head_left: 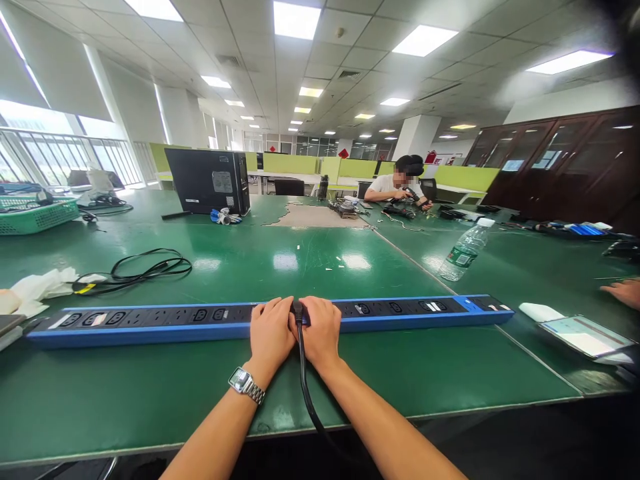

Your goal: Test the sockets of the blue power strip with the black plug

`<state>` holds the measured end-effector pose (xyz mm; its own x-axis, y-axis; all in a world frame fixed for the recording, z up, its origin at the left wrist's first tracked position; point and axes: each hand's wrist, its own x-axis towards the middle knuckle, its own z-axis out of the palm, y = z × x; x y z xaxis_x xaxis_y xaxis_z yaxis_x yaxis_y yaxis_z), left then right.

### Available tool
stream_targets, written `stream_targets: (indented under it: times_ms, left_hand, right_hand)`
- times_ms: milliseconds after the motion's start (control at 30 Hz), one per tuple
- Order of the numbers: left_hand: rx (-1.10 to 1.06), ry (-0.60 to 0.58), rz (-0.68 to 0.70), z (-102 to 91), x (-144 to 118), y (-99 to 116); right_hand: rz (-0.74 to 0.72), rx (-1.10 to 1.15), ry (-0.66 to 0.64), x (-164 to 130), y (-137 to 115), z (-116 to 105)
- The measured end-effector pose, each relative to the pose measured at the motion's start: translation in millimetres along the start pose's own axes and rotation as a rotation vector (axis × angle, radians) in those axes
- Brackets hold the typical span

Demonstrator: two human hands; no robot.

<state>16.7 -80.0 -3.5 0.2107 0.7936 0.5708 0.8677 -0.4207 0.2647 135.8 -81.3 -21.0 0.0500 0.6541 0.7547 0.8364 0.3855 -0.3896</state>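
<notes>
A long blue-and-black power strip [400, 315] lies crosswise on the green table, its rows of sockets facing up. At its middle a black power plug [299, 309] stands at the sockets, its black cable [306, 393] running down over the table's front edge. My left hand [273, 333], with a metal-banded watch [247, 385] on the wrist, is closed over the strip just left of the plug. Closed against the plug's right side is my right hand [319, 330], its fingers also over the strip. The plug's lower end is partly hidden, so how deep it sits I cannot tell.
A plastic water bottle [466, 251] stands behind the strip, and a phone-like device [585, 335] lies to the right. Black cable [150, 267] is coiled at left, near a green basket [40, 217]. A computer tower [207, 180] stands behind. Across the table sits a co-worker [393, 185].
</notes>
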Motion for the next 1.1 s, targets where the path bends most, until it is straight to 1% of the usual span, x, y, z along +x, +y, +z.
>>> stream_targets:
  times_ms: [133, 233, 300, 367, 433, 500, 567, 600, 700, 733, 800, 900, 1033, 1100]
  left_hand:
    - [0.012, 0.006, -0.012, -0.2, 0, 1]
    - [0.012, 0.0, -0.019, -0.2, 0, 1]
    - [0.003, -0.012, -0.024, -0.2, 1, 1]
    - [-0.008, -0.026, -0.029, -0.5, 1, 1]
    - [-0.012, -0.038, -0.035, -0.9, 0, 1]
    - [-0.012, -0.042, -0.037, -1.3, 0, 0]
    - [-0.016, -0.041, -0.032, -1.7, -1, -1]
    - [-0.019, -0.04, -0.029, -1.9, -1, -1]
    - [-0.027, -0.042, -0.031, -2.6, -1, -1]
    - [-0.029, -0.044, -0.035, -2.8, -1, -1]
    - [-0.034, -0.049, -0.038, -3.1, -1, 0]
    - [-0.046, -0.049, -0.031, -2.9, -2, 0]
    - [-0.055, -0.039, -0.018, -2.4, -2, -1]
    - [-0.055, -0.034, -0.015, -2.3, -2, -1]
  right_hand:
    - [-0.037, 0.012, -0.011, -1, 1, -1]
    - [-0.072, 0.025, 0.011, 0, 3, -1]
    - [-0.099, 0.047, 0.063, 1, 5, 0]
    - [-0.1, 0.077, 0.144, 3, 8, 0]
    - [-0.037, 0.103, 0.24, 6, 15, -3]
    - [0.094, 0.111, 0.335, 8, 27, -10]
    - [0.229, 0.097, 0.393, 9, 44, -20]
    - [0.271, 0.073, 0.402, 9, 53, -26]
    - [0.292, 0.001, 0.336, 6, 80, -42]
    - [0.283, -0.02, 0.305, 5, 86, -46]
    - [0.263, -0.046, 0.281, 3, 93, -50]
    - [0.237, -0.066, 0.276, 1, 93, -50]
    - [0.184, -0.076, 0.221, 0, 88, -47]
    - [0.179, -0.076, 0.211, 0, 88, -47]
